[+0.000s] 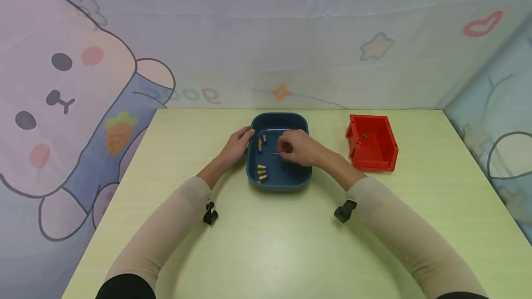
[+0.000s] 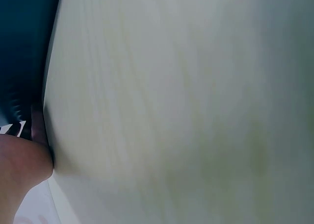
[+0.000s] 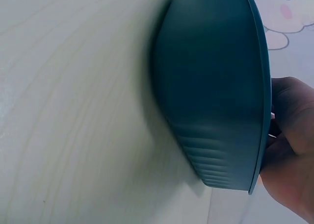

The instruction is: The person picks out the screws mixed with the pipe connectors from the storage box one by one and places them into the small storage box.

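Observation:
A dark blue tray stands on the table with short brass pieces inside. Some with blue ends lie at its upper left, and plain brass fittings sit in a group at its lower left. My left hand holds the tray's left rim, its thumb over the edge and its fingers along the outside. Above the tray's right half, my right hand pinches a thin, light-coloured pin-like piece, which points left. In the right wrist view, the tray wall hides the fingertips.
An open red bin stands right of the tray, beyond my right forearm. Several thin brass-coloured pieces lie in it. Behind the pale wooden table hangs a printed cloth.

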A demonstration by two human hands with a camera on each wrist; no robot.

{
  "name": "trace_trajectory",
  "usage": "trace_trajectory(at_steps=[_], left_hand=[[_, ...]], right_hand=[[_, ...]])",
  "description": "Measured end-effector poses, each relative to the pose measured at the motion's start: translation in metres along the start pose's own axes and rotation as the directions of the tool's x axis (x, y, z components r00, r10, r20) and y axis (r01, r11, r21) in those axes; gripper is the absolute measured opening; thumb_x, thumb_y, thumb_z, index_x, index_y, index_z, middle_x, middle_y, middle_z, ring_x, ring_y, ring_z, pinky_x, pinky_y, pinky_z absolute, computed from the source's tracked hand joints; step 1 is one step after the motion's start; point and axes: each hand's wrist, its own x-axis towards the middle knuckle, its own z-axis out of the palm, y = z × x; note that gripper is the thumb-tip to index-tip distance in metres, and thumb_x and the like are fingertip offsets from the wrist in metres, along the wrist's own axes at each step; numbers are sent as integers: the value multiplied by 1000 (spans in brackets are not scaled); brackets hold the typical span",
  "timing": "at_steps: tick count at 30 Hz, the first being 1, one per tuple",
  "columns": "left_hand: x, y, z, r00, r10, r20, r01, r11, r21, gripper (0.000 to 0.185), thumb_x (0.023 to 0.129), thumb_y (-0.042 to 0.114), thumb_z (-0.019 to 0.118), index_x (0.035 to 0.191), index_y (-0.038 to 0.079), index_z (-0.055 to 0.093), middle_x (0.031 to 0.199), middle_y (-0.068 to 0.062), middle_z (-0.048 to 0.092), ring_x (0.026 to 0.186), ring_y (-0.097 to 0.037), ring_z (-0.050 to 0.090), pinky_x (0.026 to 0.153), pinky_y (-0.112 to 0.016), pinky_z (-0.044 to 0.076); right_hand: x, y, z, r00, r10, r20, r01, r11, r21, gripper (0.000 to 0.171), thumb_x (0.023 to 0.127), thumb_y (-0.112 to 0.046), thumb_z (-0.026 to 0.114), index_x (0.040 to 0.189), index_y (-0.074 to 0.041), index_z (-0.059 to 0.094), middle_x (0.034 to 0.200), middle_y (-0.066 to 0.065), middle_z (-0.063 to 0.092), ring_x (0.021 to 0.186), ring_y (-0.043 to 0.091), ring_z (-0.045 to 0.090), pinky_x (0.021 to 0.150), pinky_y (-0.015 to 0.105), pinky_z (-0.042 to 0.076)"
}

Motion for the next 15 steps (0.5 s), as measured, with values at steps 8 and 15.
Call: trace_trajectory(at_steps=[8,15], left_hand=[[0,-1,2,1000,1,-7,-1,1000,9,63,114,44,44,163,5,40,166,-14,42,155,-27,35,121,-49,41],[0,-1,0,1000,9,-8,-9,1000,2,64,113,46,44,162,5,40,165,-14,43,155,-28,35,121,-49,40]], right_hand=[[-4,1,-1,1000,12,-19,-12,1000,25,7,94,-5,76,92,-9,71,90,2,68,81,16,65,75,34,58],[-6,0,-5,1000,16,-16,-16,1000,17,6,94,-4,75,92,-8,71,88,2,66,79,16,62,74,35,56]])
